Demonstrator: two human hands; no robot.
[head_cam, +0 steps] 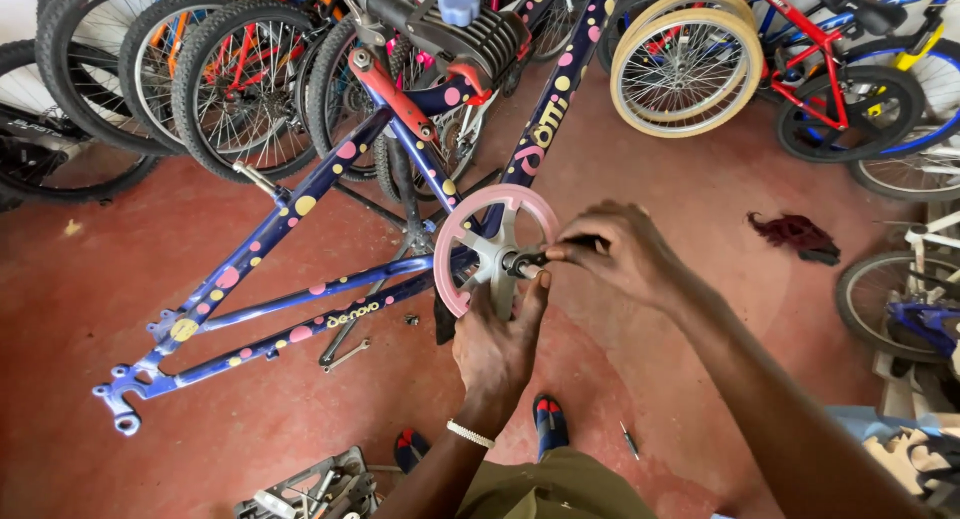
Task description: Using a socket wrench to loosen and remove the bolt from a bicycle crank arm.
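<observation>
Head view. A dark blue bicycle frame [300, 204] with pink and yellow dots is held off the red floor [120, 289], its rear dropouts at lower left and its front end running up toward the top centre. At the bottom bracket sits a pink chainwheel [490, 244] with a grey spider, its face turned toward the camera.

The left hand [497, 349] comes up from below; its fingers are closed around the lower grey arm of the spider, with the thumb raised along the right side of the hub. A pale bracelet sits on that wrist.

The right hand [615, 254] comes in from the right, its fingertips pinched together on a short dark tool [530, 260] whose tip meets the hub at the chainwheel's centre. The tool's long axis lies roughly level, pointing left into the hub and square to the chainwheel's face. The hub lies directly left of the right hand and just above the left hand; both hands are in contact with the assembly, the right working on the axis and the left steadying the chainwheel.

Surroundings: a spanner [345, 357] lies on the floor under the frame, a tray of tools [310, 489] at bottom left, a dark red rag [797, 234] to the right, and a cream-tyred wheel [686, 64] and other bicycles along the top.
</observation>
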